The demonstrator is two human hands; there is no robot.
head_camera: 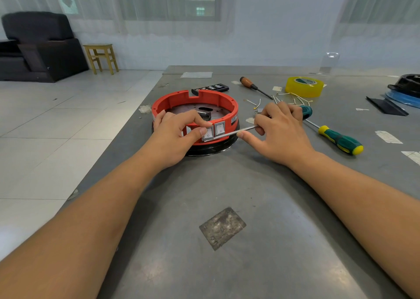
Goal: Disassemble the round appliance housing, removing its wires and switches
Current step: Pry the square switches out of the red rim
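Centrally, a round red plastic housing [195,108] is sitting on a black circular base [211,147] toward the left side of a grey metal table [227,196]. Its ring wall is notched at the far side, and a dark metal plate with holes is lying inside it. Two white rocker switches are facing the person: the left switch [208,134] is tilting outward from its slot, and the right switch [220,128] is sitting flush.

A left hand [175,135] is pinching the left switch between thumb and forefinger, the other fingers resting on the rim. A right hand [279,130] is gripping a thin flat metal tool [236,131], whose tip is reaching under the switches.

Loose pale wires [293,98] are lying just beyond the right hand. A green-and-yellow screwdriver [338,139] is lying to the right, a wooden-handled one [254,87] farther back, beside a yellow tape roll [304,86]. A black bit case [210,87] is lying behind the housing.

The tabletop is showing scuffs, tape scraps and a dull square patch [222,228]. Beyond it, white floor tiles, a black armchair [38,46], a small yellow stool [101,58] and sheer curtains are showing.
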